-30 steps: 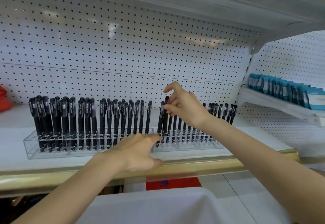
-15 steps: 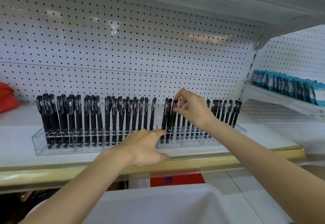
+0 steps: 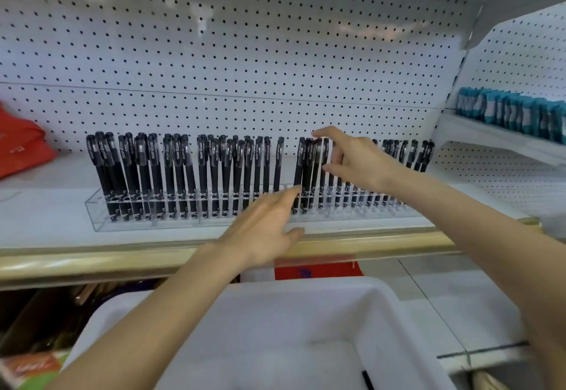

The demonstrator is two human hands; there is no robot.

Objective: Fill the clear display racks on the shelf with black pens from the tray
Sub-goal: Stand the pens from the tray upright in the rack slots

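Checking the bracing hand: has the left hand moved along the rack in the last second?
No. The left hand stays at the rack, by the gap in the pens.

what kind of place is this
Probably a stationery shop or store aisle: white pegboard-backed shelving, clear racks full of identical black pens, and a row of teal packs on the next shelf.

The racks point(image 3: 101, 216) stand on the shelf point(image 3: 46, 206), pens point(image 3: 171, 169) upright in them. Behind the racks is the pegboard point(image 3: 245, 68), left of them a bag point(image 3: 21, 148), right of them packets point(image 3: 514, 111) on a side shelf point(image 3: 490, 137). Before and below the racks sits the tray point(image 3: 275, 328); the left hand point(image 3: 263, 230) hangs just before them
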